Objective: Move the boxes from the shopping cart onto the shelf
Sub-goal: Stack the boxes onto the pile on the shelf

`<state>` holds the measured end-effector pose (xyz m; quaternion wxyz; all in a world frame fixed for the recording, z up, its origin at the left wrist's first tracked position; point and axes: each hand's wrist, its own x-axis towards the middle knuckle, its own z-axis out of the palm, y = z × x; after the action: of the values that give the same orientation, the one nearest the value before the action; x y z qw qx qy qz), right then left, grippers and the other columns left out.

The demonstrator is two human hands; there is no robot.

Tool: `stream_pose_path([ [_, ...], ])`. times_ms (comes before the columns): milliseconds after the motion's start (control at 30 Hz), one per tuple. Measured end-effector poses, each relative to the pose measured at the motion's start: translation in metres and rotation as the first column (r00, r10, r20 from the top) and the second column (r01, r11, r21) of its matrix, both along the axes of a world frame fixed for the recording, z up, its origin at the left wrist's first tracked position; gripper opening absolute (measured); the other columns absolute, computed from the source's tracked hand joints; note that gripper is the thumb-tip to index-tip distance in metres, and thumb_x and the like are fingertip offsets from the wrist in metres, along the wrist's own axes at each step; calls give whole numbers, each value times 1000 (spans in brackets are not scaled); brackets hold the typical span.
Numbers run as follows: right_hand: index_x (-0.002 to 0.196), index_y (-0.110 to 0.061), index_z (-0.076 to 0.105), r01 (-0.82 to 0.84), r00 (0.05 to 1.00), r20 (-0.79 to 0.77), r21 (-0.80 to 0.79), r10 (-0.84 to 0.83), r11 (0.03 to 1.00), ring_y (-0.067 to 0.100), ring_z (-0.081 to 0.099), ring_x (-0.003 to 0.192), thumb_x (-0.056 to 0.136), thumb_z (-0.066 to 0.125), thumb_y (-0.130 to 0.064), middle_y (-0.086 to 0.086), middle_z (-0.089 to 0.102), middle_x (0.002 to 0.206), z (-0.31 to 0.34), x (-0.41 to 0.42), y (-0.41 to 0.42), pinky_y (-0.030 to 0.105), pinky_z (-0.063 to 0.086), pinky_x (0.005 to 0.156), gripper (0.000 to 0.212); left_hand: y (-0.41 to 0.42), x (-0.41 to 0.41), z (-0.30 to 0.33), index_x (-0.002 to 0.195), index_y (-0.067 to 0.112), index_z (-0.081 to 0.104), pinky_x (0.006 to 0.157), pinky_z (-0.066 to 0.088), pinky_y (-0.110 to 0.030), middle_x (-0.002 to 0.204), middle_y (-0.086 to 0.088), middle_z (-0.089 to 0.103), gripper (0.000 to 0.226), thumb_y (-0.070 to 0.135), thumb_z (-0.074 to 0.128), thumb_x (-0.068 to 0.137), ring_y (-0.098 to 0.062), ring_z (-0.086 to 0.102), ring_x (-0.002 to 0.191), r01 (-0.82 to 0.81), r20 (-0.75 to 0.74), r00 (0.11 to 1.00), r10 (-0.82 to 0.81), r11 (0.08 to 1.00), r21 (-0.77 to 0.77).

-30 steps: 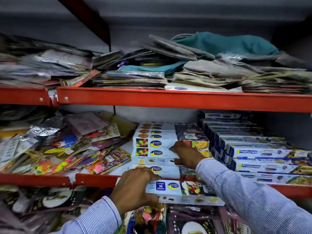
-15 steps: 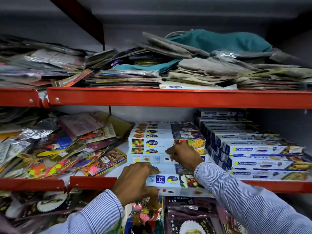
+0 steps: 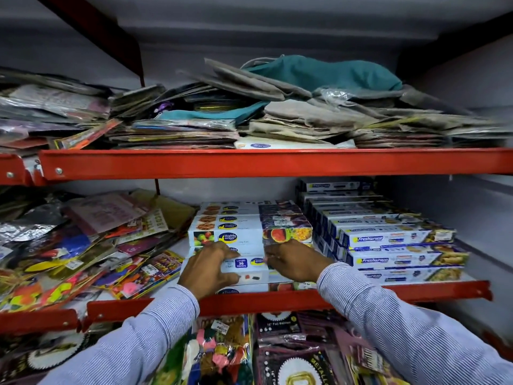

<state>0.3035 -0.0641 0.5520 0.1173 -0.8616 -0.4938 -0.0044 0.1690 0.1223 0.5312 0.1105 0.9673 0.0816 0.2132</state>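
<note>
A long white foil-wrap box (image 3: 245, 269) lies on the front of the middle red shelf (image 3: 277, 301), on top of another white box. My left hand (image 3: 206, 269) grips its left part, fingers over the top. My right hand (image 3: 294, 261) holds its right part. Directly behind stands a stack of several like white boxes (image 3: 230, 227) with fruit pictures. The shopping cart is out of view.
Blue-and-white Freshwrapp boxes (image 3: 388, 241) are stacked close on the right. Loose colourful packets (image 3: 91, 254) are piled on the left of the same shelf. The upper red shelf (image 3: 249, 162) carries cloth bags and packets. Balloon packets (image 3: 277, 354) hang below.
The box has moved from overhanging the shelf's front edge back onto the shelf. My left hand went forward with it, and my right hand came down from the stack onto the box.
</note>
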Motion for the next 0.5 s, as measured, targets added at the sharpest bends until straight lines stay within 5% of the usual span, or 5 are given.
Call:
stream_pose_path([
  [200,144,-19,39,40,998,55,-55,-37,998,31,50,128,98,46,-36,10,50,145,-11,-6,-12,39,43,100,49,3,-1,-18,122,25,63,92,46,-38,123,5,65,45,44,58,82,-19,51,112,-11,6,1000,9,956,295],
  [500,133,-18,49,82,993,80,-8,-81,997,35,61,111,97,52,-26,15,65,126,-15,-6,-8,41,50,89,37,-2,-6,-24,134,23,52,98,46,-37,143,1,51,41,26,57,93,-22,44,132,19,18,1000,-21,990,138],
])
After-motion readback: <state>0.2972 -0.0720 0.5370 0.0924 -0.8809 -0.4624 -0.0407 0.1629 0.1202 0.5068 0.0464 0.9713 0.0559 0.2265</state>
